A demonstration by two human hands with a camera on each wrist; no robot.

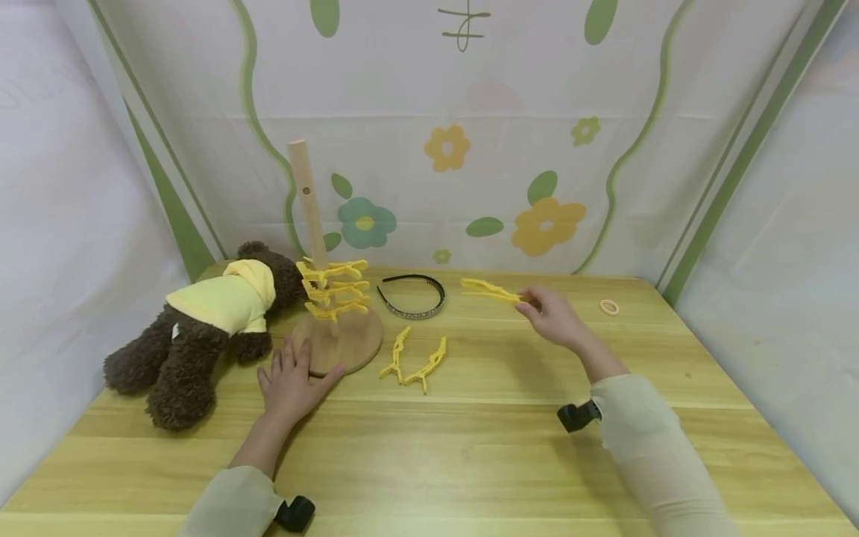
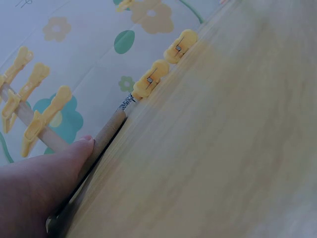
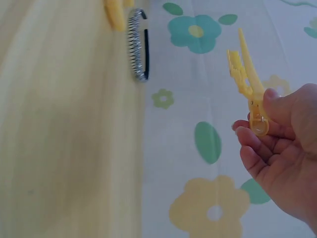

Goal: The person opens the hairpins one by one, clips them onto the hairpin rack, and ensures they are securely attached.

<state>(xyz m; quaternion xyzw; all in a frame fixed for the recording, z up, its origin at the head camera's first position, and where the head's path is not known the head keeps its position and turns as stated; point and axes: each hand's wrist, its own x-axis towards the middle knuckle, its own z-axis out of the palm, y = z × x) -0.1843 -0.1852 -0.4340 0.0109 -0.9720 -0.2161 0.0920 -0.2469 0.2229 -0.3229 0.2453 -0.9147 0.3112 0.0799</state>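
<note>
My right hand (image 1: pixel 552 316) pinches a yellow hair clip (image 3: pixel 250 84) by its handle end between thumb and fingers, above the table. The clip's two long prongs stand apart, pointing left in the head view. My left hand (image 1: pixel 295 388) lies with fingers spread on the round wooden base (image 1: pixel 359 335) of a stand, its thumb (image 2: pixel 81 146) along the base's edge. Several yellow hair clips (image 1: pixel 345 289) are clamped one above another on the stand's upright post (image 1: pixel 307 201). Two more yellow clips, a left one (image 1: pixel 397 354) and a right one (image 1: pixel 429 365), lie on the table right of the base.
Behind the loose clips lies a black headband (image 1: pixel 411 315) with a glittery band. A brown teddy bear (image 1: pixel 188 343) in a yellow hoodie lies left of the stand. A small pale ring (image 1: pixel 609 306) is at the right. A printed cloth (image 1: pixel 470 194) hangs behind the table.
</note>
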